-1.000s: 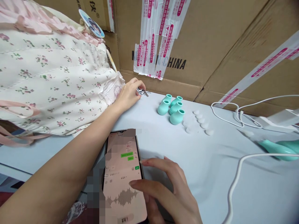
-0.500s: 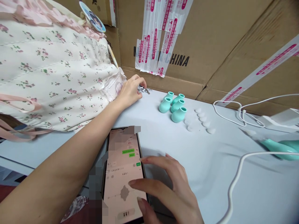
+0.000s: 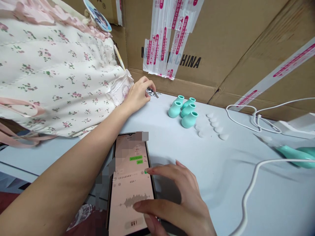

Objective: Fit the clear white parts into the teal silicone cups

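Note:
My left hand [image 3: 140, 92] reaches far across the table beside the floral bag. Its fingers are curled around small shiny silver pieces [image 3: 154, 93], whose exact kind I cannot make out. A smartphone [image 3: 130, 183] lies in front of me, showing green message bubbles and a grey waveform; my left forearm passes by its left edge. Over the phone's right side hangs my right hand [image 3: 182, 200], fingers spread and holding nothing. The index fingertip covers part of a green button, and another finger is over the waveform. Whether they touch the glass I cannot tell.
Several mint-green vase-shaped pieces [image 3: 189, 120] stand near the cardboard box [image 3: 211, 49]. Small whitish translucent caps [image 3: 215, 124] lie beside them. A white cable [image 3: 246, 193], a white adapter [image 3: 297, 124] and mint-green handled tools [image 3: 292, 156] are at right. A floral fabric bag [image 3: 61, 75] fills the left.
My right hand's fingers have shifted slightly down over the phone, the index now covering more of the green button. The waveform on the screen has grown wider. My left hand stays nearly in place.

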`<state>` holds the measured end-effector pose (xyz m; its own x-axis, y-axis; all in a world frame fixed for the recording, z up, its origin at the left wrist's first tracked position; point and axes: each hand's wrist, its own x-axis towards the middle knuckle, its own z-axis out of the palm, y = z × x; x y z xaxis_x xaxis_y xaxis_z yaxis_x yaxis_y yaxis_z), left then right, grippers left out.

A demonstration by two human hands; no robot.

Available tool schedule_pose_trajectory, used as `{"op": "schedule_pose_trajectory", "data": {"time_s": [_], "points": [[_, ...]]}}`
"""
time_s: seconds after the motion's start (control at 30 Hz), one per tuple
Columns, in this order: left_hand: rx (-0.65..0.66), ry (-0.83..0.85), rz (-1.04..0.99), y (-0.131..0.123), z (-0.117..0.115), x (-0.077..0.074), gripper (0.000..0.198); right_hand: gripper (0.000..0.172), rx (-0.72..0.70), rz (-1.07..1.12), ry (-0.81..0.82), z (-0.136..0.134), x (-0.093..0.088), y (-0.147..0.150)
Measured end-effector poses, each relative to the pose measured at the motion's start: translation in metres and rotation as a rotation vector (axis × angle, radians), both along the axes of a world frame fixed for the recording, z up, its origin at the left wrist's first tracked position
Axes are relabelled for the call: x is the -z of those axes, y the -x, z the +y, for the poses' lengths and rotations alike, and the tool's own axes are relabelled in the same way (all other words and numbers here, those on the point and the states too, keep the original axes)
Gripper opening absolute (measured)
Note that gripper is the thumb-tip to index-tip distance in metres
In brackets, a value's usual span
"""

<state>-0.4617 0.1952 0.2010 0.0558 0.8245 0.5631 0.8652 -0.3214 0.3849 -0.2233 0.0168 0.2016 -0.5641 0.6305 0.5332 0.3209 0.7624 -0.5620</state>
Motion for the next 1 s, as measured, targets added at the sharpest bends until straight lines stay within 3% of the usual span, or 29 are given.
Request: {"op": "schedule_pose_trajectory", "data": {"time_s": [0.37, 0.53, 0.63, 1.0], "points": [[-0.039, -0.008, 0.033, -0.001, -0.001, -0.002, 0.009, 0.012, -0.034, -0.008, -0.013, 0.001, 0.000, -0.002], [0.012, -0.042, 0.001, -0.001, 0.000, -0.002, 0.007, 0.015, -0.062, -0.055, -0.143, 0.013, 0.018, -0.006], [0.035, -0.073, -0.020, 0.000, 0.001, 0.001, 0.009, 0.015, -0.059, -0.160, -0.131, 0.019, 0.026, -0.011], [0.066, -0.053, -0.046, 0.001, 0.003, 0.002, 0.016, 0.014, -0.061, -0.157, -0.082, 0.014, 0.021, -0.007]]}}
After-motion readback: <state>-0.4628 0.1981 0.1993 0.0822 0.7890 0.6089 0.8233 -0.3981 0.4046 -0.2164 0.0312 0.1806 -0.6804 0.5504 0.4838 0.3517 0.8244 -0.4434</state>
